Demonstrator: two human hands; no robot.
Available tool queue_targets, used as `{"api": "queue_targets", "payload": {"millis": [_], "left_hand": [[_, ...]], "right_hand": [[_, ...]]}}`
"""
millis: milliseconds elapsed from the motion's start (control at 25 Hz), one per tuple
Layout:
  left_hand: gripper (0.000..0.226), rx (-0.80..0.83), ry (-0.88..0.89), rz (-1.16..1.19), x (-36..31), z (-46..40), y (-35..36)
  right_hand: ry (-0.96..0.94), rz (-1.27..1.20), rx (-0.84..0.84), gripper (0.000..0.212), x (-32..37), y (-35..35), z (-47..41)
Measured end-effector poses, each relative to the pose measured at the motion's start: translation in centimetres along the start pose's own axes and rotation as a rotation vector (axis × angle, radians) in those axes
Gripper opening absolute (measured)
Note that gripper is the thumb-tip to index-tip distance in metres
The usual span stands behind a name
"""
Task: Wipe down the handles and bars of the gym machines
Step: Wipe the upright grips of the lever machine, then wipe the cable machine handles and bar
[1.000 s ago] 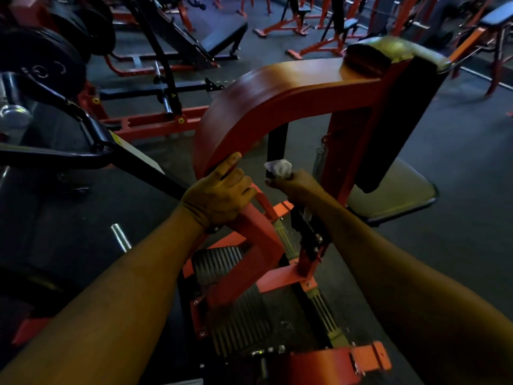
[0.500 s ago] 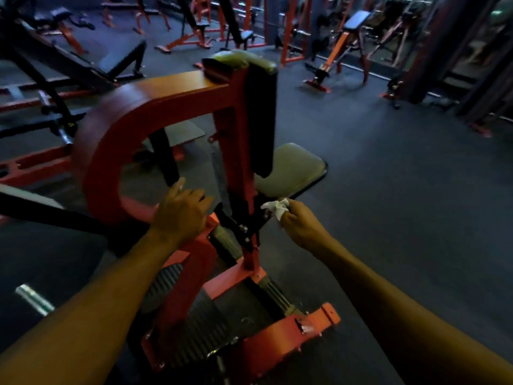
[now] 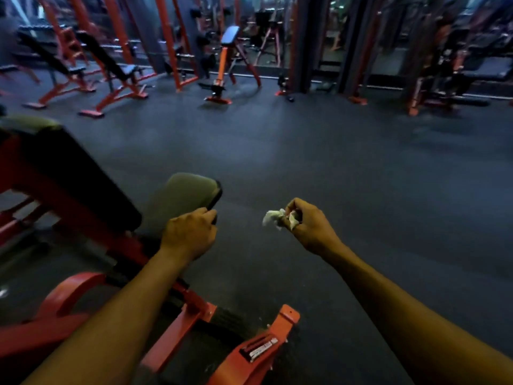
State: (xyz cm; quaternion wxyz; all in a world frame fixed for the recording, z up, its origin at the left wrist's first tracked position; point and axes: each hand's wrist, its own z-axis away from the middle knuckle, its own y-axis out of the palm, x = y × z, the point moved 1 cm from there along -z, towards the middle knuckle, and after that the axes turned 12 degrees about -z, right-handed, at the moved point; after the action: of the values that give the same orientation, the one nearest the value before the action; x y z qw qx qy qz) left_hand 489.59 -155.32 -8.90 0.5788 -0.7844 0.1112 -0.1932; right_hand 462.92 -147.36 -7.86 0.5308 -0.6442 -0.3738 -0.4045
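The red-framed gym machine [image 3: 177, 326] fills the lower left, with a black back pad [image 3: 72, 176] and a greyish seat pad [image 3: 186, 194]. My left hand [image 3: 191, 234] hangs over the seat's front corner with its fingers loosely curled and nothing visible in them; I cannot tell whether it touches the seat. My right hand [image 3: 311, 227] is out over the bare floor to the right of the machine. It grips a crumpled white cloth [image 3: 273, 218] that sticks out to the left of its fingers, clear of the machine.
A red foot bracket [image 3: 266, 343] juts out at the bottom centre. Dark rubber floor [image 3: 347, 168] stretches ahead and to the right. Incline benches [image 3: 119, 70], an orange upright bench [image 3: 223, 62] and dark racks [image 3: 444, 68] line the back.
The view has swung right, away from the curved red arm. My left hand has come off the red frame. My right hand has drawn the cloth away from the machine's post.
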Motion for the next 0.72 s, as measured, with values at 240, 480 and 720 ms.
{"api": "queue_targets", "payload": {"millis": [240, 480, 720], "left_hand": [[0.013, 0.023, 0.182, 0.061, -16.7, -12.7, 0.9], [0.017, 0.064, 0.297, 0.122, -30.0, -21.0, 1.7], [0.018, 0.226, 0.304, 0.199, -38.0, -30.5, 5.2]], "right_hand": [[0.064, -0.087, -0.215, 0.014, -8.7, -16.0, -1.8], [0.172, -0.104, -0.392, 0.025, -14.5, -26.6, -2.1], [0.165, -0.039, -0.484, 0.018, -20.4, -33.6, -7.0]]}}
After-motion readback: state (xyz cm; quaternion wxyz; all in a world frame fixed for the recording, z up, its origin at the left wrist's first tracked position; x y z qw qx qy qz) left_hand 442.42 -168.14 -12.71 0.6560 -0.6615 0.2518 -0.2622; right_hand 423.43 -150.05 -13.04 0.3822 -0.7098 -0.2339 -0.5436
